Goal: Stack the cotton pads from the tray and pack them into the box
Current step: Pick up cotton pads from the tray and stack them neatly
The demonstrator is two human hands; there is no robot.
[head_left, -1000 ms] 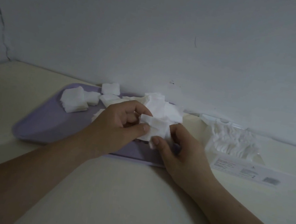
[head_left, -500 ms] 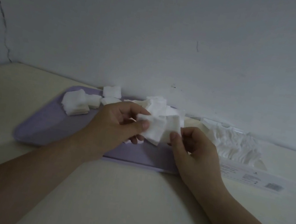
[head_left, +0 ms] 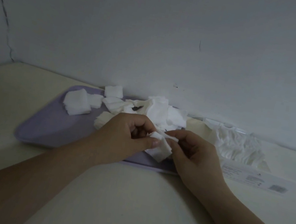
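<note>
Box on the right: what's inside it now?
The box holds crumpled white cotton pads, loosely heaped. Its floor beneath them is covered, so their depth is hidden.

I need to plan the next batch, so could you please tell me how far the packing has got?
Some white cotton pads already sit in the clear plastic box. The left hand and right hand together hold a few pads. Many loose pads and a small stack remain on the lilac tray.
</note>
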